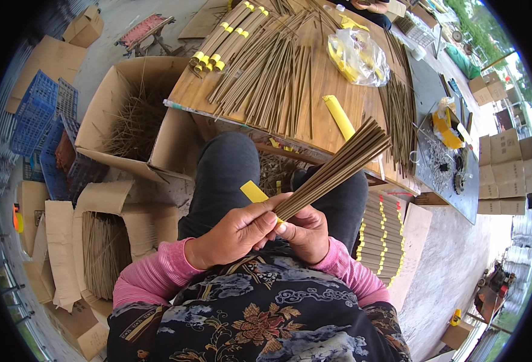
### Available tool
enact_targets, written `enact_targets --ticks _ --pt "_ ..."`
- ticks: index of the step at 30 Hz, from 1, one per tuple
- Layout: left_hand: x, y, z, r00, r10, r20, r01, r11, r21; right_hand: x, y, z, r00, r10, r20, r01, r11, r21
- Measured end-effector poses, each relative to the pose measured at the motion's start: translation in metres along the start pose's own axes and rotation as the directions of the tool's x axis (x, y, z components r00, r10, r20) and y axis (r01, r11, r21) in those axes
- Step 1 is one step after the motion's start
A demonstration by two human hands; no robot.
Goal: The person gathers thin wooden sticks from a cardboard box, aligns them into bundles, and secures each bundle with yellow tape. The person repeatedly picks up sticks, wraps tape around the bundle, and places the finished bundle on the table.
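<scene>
In front of my lap I hold a bundle of brown incense sticks (338, 166), tilted up toward the right. My right hand (307, 234) is closed around its lower end, thumb pressed on the sticks. My left hand (236, 234) pinches at the same end, where a yellow paper strip (254, 192) sticks out above its fingers. A bit of yellow shows between both thumbs, against the sticks. The bundle's lowest end is hidden by my hands. Beyond the bundle, another yellow strip (338, 116) lies on the wooden table (320, 78).
Loose sticks (272, 90) and yellow-banded bundles (226, 36) cover much of the table, beside a plastic bag (357, 57). Cardboard boxes of sticks (106, 253) (136, 114) stand at my left. More banded bundles (381, 235) lie at my right. Another person's hand (371, 6) shows at the far side.
</scene>
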State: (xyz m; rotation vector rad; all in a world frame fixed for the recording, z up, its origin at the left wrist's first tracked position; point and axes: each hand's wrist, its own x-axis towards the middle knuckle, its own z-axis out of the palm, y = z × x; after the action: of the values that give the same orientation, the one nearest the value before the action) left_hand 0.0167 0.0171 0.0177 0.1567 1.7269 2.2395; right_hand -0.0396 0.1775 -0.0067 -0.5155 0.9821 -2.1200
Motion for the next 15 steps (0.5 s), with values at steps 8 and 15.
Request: enact_targets --ticks 8,15 --pt "-0.002 0.004 0.001 1.000 0.006 0.015 -0.003 0.973 -0.229 0.001 -0.008 0.004 0.999 -0.026 0.048 0.027 1.000 -0.006" --pt "0.000 0.000 -0.005 0.991 -0.045 0.124 0.085 0.937 -0.338 0.003 -0.011 -0.002 0.983 -0.018 0.180 0.015 1.000 0.019"
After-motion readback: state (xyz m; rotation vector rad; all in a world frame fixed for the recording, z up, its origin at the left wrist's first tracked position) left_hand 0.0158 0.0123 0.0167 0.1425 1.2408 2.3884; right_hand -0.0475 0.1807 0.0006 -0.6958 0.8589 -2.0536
